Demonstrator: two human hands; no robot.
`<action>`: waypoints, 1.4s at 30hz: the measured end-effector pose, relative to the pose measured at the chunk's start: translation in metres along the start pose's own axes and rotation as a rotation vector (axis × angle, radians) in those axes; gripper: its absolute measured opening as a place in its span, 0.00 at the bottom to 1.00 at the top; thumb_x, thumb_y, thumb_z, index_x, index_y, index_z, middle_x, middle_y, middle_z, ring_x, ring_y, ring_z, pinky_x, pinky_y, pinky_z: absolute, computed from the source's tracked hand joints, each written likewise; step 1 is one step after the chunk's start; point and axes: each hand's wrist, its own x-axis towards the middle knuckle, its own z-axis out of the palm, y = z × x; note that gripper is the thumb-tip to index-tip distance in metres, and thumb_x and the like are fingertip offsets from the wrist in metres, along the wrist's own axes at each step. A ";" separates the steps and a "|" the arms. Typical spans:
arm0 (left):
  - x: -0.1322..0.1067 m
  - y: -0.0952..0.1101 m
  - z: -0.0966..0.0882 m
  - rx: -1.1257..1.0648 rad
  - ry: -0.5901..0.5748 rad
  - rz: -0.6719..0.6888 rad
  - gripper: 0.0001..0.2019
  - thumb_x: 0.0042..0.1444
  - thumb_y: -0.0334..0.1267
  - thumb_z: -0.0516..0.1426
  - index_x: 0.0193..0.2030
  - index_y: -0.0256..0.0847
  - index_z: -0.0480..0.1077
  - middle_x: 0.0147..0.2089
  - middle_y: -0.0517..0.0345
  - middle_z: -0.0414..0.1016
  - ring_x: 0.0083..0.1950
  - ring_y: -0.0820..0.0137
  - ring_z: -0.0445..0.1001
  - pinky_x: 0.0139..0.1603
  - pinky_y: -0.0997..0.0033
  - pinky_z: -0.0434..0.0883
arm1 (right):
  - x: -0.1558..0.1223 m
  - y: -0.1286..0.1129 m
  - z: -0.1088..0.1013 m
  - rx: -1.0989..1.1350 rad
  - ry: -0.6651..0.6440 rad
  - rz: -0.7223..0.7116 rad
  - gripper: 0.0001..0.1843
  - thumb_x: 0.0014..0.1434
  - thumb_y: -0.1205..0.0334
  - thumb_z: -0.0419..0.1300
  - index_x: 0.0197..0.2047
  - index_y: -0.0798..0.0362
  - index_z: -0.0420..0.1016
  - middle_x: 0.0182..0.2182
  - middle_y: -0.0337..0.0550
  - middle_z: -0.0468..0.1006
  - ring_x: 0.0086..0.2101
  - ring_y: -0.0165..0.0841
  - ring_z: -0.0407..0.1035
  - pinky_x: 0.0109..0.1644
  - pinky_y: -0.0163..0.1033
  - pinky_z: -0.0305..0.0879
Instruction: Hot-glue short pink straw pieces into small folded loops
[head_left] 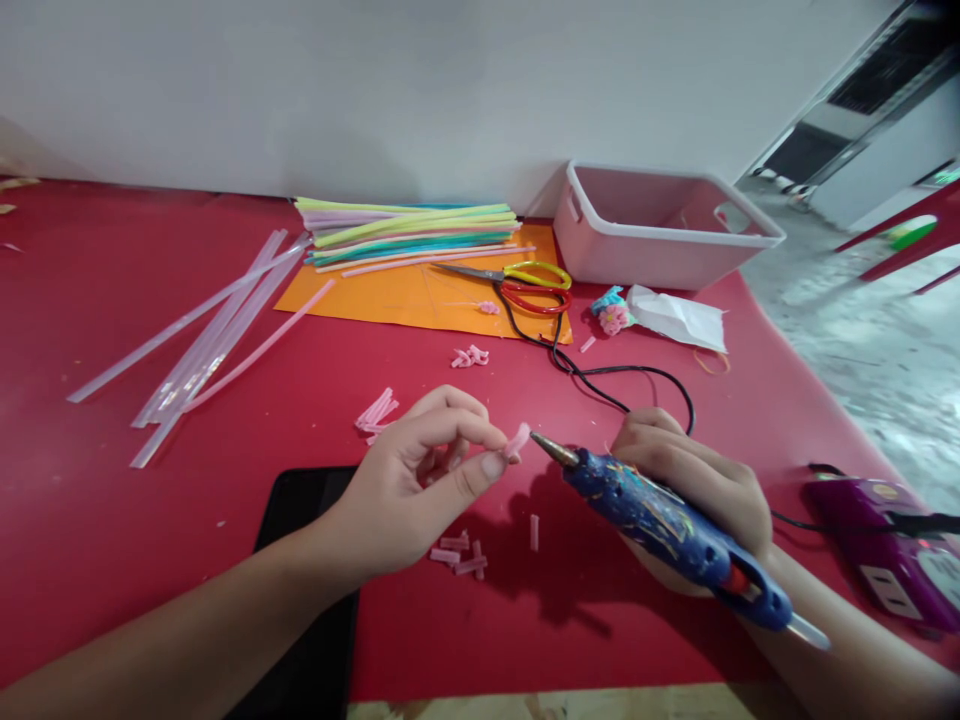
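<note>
Between thumb and forefinger, my left hand (427,470) pinches a short pink pipe cleaner piece (519,440). My right hand (694,490) is wrapped round a blue hot glue gun (660,525), its metal nozzle right beside the pink piece; whether they touch I cannot tell. A clear glue stick pokes out of the gun's rear end. Short pink pieces (459,553) lie on the red tabletop (420,650) below my left hand, and more cut pieces (375,412) lie behind it. Farther back sits a small cluster of curled pink pieces (470,356).
Colourful pipe cleaners (412,232) and scissors (517,280) lie on an orange sheet (360,300). Clear glue sticks (217,340) are at left, a pink bin (652,250) at back right. A black cord (600,372) loops near a small flower (613,315). A purple power strip (874,540) and black phone (300,640) lie nearby.
</note>
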 end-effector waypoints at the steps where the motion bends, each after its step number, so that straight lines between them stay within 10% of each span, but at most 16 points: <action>1: 0.000 0.000 0.000 0.001 -0.002 -0.003 0.05 0.63 0.36 0.60 0.37 0.39 0.76 0.39 0.58 0.66 0.36 0.74 0.68 0.34 0.73 0.65 | 0.000 0.000 0.000 0.006 -0.006 0.001 0.06 0.62 0.68 0.57 0.43 0.53 0.68 0.29 0.41 0.69 0.28 0.34 0.66 0.40 0.47 0.63; 42: -0.003 0.001 -0.002 0.019 -0.035 0.037 0.04 0.64 0.35 0.59 0.38 0.41 0.74 0.41 0.57 0.64 0.38 0.73 0.67 0.34 0.73 0.66 | 0.000 0.000 0.001 -0.037 -0.037 0.013 0.04 0.63 0.66 0.55 0.42 0.51 0.68 0.27 0.40 0.72 0.26 0.33 0.65 0.40 0.47 0.65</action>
